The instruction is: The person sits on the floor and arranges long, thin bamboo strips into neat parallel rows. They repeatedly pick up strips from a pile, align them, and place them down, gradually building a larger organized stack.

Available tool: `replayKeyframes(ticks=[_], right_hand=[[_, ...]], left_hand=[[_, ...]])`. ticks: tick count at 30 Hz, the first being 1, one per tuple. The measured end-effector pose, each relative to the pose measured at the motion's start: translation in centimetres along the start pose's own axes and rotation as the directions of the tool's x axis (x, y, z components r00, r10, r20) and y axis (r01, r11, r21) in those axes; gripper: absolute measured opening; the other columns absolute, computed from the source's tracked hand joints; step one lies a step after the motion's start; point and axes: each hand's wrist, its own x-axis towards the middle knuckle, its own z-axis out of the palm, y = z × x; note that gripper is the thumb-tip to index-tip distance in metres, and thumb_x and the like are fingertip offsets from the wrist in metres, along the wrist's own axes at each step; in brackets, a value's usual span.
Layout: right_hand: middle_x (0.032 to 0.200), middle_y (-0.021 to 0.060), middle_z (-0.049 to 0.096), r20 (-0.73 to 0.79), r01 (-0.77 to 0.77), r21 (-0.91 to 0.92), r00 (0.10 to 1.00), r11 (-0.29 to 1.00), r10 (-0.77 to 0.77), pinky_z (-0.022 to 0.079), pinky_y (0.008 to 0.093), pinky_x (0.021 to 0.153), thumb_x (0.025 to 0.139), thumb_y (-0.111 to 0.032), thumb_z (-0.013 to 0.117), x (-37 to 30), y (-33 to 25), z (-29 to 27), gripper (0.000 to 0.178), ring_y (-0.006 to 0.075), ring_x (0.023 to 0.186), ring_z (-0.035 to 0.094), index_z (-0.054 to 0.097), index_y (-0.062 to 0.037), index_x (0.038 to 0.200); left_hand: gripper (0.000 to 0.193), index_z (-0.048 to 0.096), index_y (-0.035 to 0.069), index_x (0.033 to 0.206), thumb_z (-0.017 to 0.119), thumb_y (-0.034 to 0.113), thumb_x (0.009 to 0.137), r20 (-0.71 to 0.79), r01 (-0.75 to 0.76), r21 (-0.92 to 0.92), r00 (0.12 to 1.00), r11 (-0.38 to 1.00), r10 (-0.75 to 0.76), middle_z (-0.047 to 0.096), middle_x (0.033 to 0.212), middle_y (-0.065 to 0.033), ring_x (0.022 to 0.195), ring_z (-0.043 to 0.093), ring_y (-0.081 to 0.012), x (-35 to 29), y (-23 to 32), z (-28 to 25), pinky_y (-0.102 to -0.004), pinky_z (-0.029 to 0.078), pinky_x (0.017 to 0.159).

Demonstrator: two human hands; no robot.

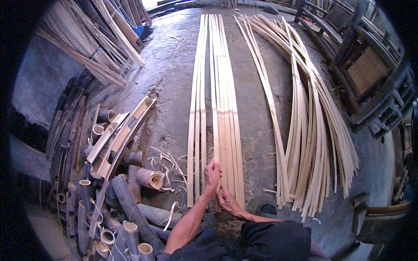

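We saw the left hand [212, 175] curled closed on a long, flat, pale bamboo strip [215, 139], likely light, springy, best pinched near its end, the right hand [228, 203] partly curled, hold unclear.

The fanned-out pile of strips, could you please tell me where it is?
In the head view, the fanned-out pile lies on the floor at right, between the straight row of strips and the dark furniture.

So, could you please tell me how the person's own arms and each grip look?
The left grip and right grip are bare hands, without gloves. Both forearms show no sleeve, watch or bracelet. Plain black clothing appears at the lower edge. Any rings are too small to tell.
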Motion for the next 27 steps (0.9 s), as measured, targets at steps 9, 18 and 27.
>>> replayKeyframes(ticks=[9, 18, 27], right_hand=[[0.086, 0.0119, 0.056, -0.011, 0.232, 0.129, 0.973, 0.964, -0.232, 0.044, 0.0308, 0.062, 0.096, -0.009, 0.051, 1.8, 3.0, 1.9, 0.068, 0.0145, 0.071, 0.052, 0.015, -0.0134, 0.153], [0.075, -0.0013, 0.048, 0.099, 0.274, 0.128, 0.953, 0.953, -0.287, 0.037, 0.0273, 0.054, 0.095, -0.004, 0.051, 4.0, 4.0, 3.9, 0.078, 0.0122, 0.061, 0.041, 0.004, -0.0182, 0.155], [0.057, 0.0146, 0.030, 0.104, 0.374, -0.011, 0.923, 0.928, -0.371, 0.033, 0.0322, 0.044, 0.088, -0.010, 0.059, 4.1, 3.2, 3.1, 0.084, 0.0192, 0.046, 0.033, 0.004, -0.0030, 0.151]], left_hand=[[0.013, 0.056, 0.006, 0.090, 0.054, 0.017, 0.096, -0.037, -0.006, -0.024, 0.999, 1.000, 0.005, 0.050, 0.062, 0.0020, 0.050, 0.048, -0.0046, 0.7, 1.7, -0.7, -0.0213, 0.038, 0.042], [0.031, 0.054, -0.001, 0.121, 0.050, 0.013, 0.093, -0.036, -0.284, 0.565, 0.930, 0.774, 0.367, 0.057, 0.094, -0.0142, 0.084, 0.059, -0.0264, 0.4, 2.3, -3.5, -0.0394, 0.049, 0.072], [0.053, 0.044, 0.001, 0.139, 0.052, 0.024, 0.093, 0.223, -0.391, 0.867, 0.858, 0.307, 0.462, 0.034, 0.150, -0.0183, 0.139, 0.029, -0.0354, 0.8, -2.5, -7.9, -0.0492, 0.020, 0.115]])
